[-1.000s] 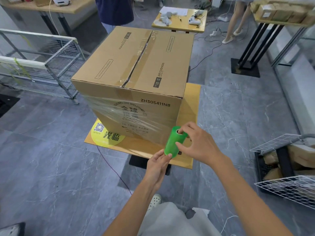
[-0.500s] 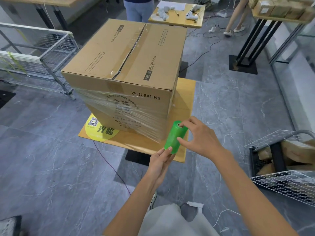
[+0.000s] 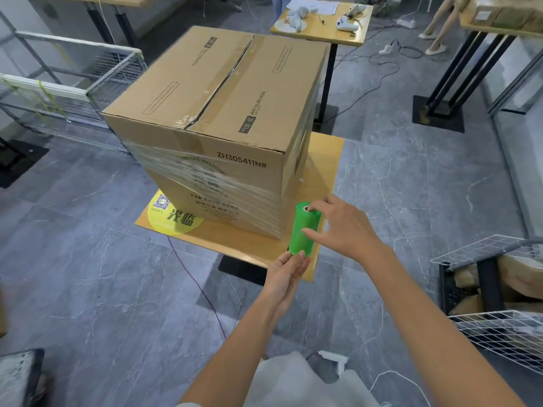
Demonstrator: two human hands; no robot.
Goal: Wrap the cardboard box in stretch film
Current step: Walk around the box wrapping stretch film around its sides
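A large brown cardboard box [image 3: 223, 101] stands on a small wooden table [image 3: 323, 168]. Clear stretch film [image 3: 211, 189] covers the lower part of its near face, pulled taut to the box's near right corner. A green roll of stretch film [image 3: 304, 230] stands almost upright right beside that corner. My left hand [image 3: 286, 274] supports the roll's bottom end from below. My right hand [image 3: 342, 227] holds the roll's top, a finger at the core opening and another across its side.
A wire cage rack [image 3: 73, 92] stands to the left of the box. Another small table [image 3: 323, 24] with controllers is behind it. A wire basket [image 3: 496, 289] with packages sits at the right. A thin cable [image 3: 194, 277] runs over the grey tiled floor.
The roll and both hands have shifted rightward past the box's near right corner, drawing the film across the near face. My viewpoint has moved to the right around the box.
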